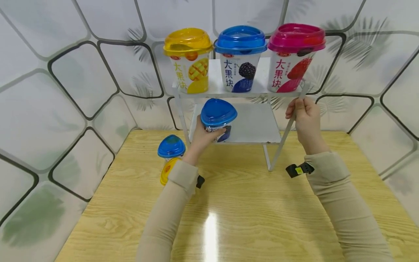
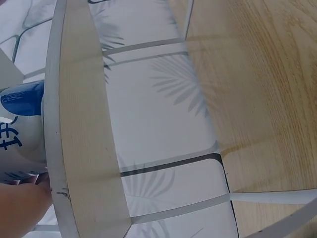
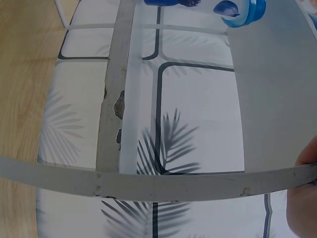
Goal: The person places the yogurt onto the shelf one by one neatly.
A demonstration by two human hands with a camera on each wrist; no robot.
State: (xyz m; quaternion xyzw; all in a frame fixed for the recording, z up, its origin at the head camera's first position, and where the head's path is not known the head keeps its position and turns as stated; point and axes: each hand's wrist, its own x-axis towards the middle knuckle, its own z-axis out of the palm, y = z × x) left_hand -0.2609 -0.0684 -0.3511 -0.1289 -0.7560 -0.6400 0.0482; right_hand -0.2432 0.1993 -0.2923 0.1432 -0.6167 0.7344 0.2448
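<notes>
In the head view my left hand (image 1: 203, 138) grips a blue-lidded yogurt cup (image 1: 218, 112), slightly tilted, at the left end of the lower shelf (image 1: 255, 125) of a white two-tier rack. Whether its base touches the shelf is hidden. Part of that cup (image 2: 22, 134) also appears at the left edge of the left wrist view, behind the shelf edge. My right hand (image 1: 307, 118) holds the rack's slanted right leg (image 1: 286, 134) just under the upper shelf; in the right wrist view, only part of this hand (image 3: 303, 198) shows beside the frame bar.
Along the upper shelf stand a yellow-lidded cup (image 1: 188, 62), a blue-lidded cup (image 1: 240, 60) and a pink-lidded cup (image 1: 294, 60). Left of the rack, another blue-lidded cup (image 1: 171, 146) and a yellow lid (image 1: 167, 171), partly behind my left sleeve, are on the wooden table (image 1: 242, 211).
</notes>
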